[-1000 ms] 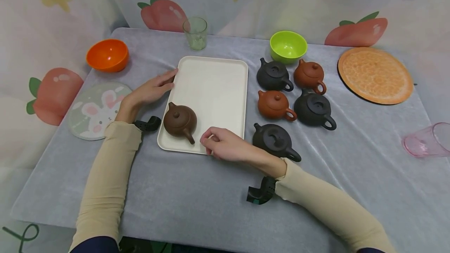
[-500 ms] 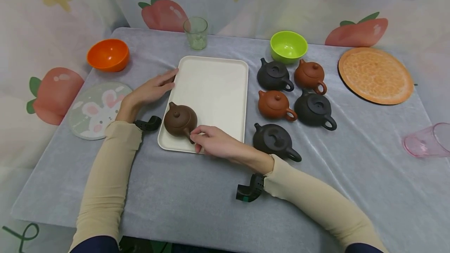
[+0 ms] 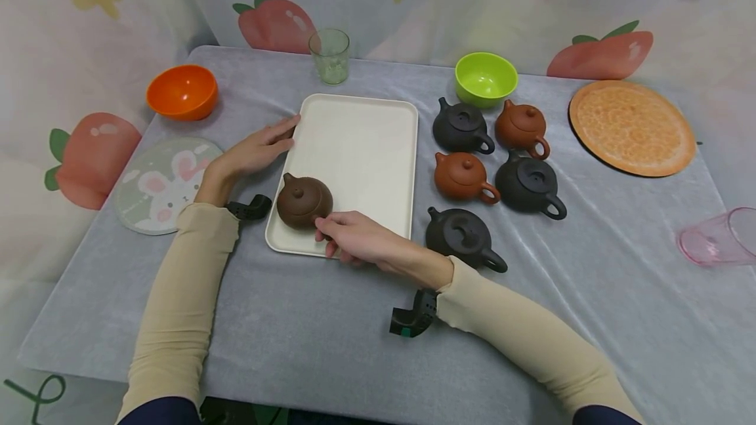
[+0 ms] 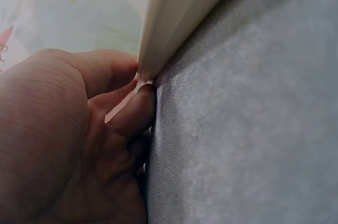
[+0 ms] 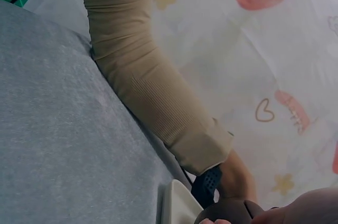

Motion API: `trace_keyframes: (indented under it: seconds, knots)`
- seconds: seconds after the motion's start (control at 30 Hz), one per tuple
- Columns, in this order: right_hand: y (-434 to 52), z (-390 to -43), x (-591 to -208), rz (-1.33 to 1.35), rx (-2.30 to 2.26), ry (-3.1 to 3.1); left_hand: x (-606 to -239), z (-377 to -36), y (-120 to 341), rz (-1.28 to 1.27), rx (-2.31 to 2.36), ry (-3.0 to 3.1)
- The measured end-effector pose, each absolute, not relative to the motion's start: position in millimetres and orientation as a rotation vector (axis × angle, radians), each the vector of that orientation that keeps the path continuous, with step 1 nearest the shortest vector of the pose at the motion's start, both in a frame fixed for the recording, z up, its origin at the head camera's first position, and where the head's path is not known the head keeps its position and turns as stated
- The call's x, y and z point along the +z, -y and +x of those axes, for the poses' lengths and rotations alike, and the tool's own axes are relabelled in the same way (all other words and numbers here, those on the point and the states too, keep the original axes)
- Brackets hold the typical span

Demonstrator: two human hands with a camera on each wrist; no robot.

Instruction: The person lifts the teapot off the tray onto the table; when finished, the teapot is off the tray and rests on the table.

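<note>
A dark brown teapot (image 3: pixel 303 202) stands at the near left corner of the cream tray (image 3: pixel 366 143). My right hand (image 3: pixel 363 238) pinches its handle between thumb and fingers, and the handle is mostly hidden by them. In the right wrist view the teapot (image 5: pixel 229 210) shows at the bottom edge, with part of that hand beside it. My left hand (image 3: pixel 251 149) lies at the tray's left edge, its extended fingers touching the rim. In the left wrist view the left thumb (image 4: pixel 108 68) meets the outer side of the tray (image 4: pixel 169 18).
Right of the tray are several teapots: black ones (image 3: pixel 466 235) and reddish-brown ones (image 3: pixel 462 176). A green bowl (image 3: pixel 485 79), green glass (image 3: pixel 331 61) and orange bowl (image 3: pixel 183 94) stand farther back. A rabbit mat (image 3: pixel 153 195), round orange-brown mat (image 3: pixel 632 126) and tipped pink glass (image 3: pixel 711 241) flank them.
My right hand has moved left across the tray's near edge to the brown teapot and taken hold of its handle. My left hand and the tray have stayed put.
</note>
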State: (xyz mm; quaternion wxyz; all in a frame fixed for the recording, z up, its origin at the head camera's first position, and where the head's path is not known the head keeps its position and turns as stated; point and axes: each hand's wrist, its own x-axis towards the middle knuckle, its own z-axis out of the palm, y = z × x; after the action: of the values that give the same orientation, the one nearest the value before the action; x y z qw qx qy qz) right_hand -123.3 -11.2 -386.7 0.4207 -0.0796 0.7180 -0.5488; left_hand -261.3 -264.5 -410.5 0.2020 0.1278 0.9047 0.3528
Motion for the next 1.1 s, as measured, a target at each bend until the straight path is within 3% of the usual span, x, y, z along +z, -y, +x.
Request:
trace_keyframes:
  seconds: [1.1]
  knots:
    - [6.8, -124.0, -391.3, -0.310, -1.390, -1.875, -409.5, -259.3, 264.4, 0.335, 0.972, -2.533]
